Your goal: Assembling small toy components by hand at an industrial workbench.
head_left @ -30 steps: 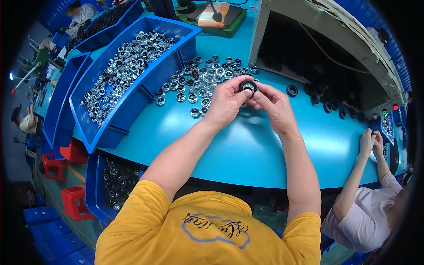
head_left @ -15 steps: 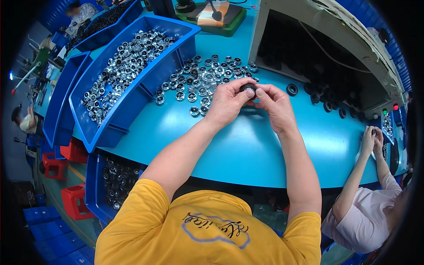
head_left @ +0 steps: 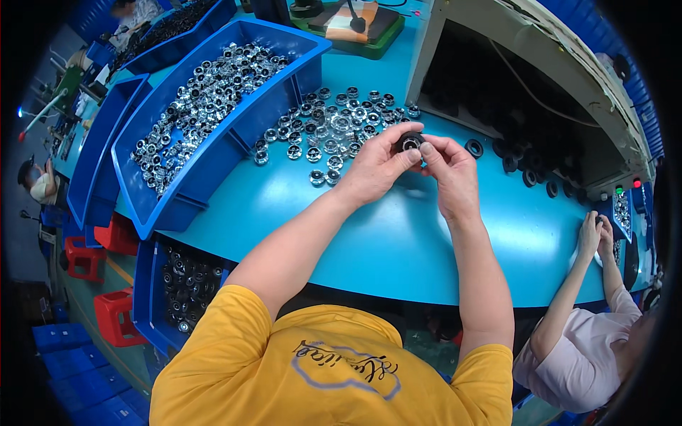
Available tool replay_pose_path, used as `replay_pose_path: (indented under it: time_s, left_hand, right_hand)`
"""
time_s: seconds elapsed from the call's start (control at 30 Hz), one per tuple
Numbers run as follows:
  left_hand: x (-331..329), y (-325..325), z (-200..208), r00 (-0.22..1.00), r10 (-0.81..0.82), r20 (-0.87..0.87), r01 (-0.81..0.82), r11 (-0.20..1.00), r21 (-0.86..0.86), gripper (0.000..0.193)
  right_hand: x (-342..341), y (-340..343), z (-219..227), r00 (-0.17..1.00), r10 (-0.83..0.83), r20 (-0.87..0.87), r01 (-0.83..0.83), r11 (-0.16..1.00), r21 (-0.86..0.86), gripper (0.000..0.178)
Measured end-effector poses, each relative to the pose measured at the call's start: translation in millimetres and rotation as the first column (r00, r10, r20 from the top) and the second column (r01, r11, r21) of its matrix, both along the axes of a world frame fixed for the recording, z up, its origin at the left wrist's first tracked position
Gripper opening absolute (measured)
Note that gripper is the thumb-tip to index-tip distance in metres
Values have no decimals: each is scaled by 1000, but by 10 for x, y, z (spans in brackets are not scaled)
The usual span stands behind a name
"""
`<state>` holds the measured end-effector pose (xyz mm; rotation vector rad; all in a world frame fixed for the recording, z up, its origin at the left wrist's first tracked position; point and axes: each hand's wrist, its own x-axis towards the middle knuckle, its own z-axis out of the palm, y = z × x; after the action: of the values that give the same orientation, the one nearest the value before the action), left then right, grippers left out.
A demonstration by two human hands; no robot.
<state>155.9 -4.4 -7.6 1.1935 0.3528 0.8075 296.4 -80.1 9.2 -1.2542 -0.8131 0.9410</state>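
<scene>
Between my two hands, above the blue-green table [head_left: 305, 241], is a small wheel [head_left: 410, 141] with a black outer ring and a shiny hub. My left hand [head_left: 374, 169] pinches it from the left, thumb across its face. On the other side my right hand [head_left: 456, 177] closes on its edge with thumb and fingers. Some fingertips are hidden behind the wheel. Just beyond my left hand lie many loose clear, shiny hubs [head_left: 314, 154]. Several black rings [head_left: 529, 177] lie to the right of my right hand, some inside a dark opening.
A blue bin [head_left: 217, 170] full of shiny hubs stands at the left. Another blue bin [head_left: 145, 312] below the table edge holds dark wheels. The pale frame [head_left: 424, 50] of a boxy machine rises at right. A co-worker's hands [head_left: 595, 234] are at far right.
The wheel has been tilted, so its hub face shows more. My hands stay together on it. The view has shifted slightly.
</scene>
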Motion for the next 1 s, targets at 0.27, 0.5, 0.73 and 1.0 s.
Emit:
replay_pose_path:
  time_s: [0.27,0.5,0.73,1.0]
  left_hand:
    - [-61,-1,49,952,146,-270,-114,985,130,35]
    - [-31,-4,78,990,53,-129,-59,997,-42,24]
    - [-68,56,13,970,86,-227,-100,994,-52,31]
    - [-81,8,70,950,-14,-313,59,989,133,59]
  right_hand:
    - [-48,24,-59,998,44,48,-45,999,10,17]
    - [25,26,-36,998,65,12,-65,997,38,17]
    - [-71,49,-74,991,46,123,-45,999,-9,20]
    - [116,31,-45,981,102,-167,-111,993,-46,25]
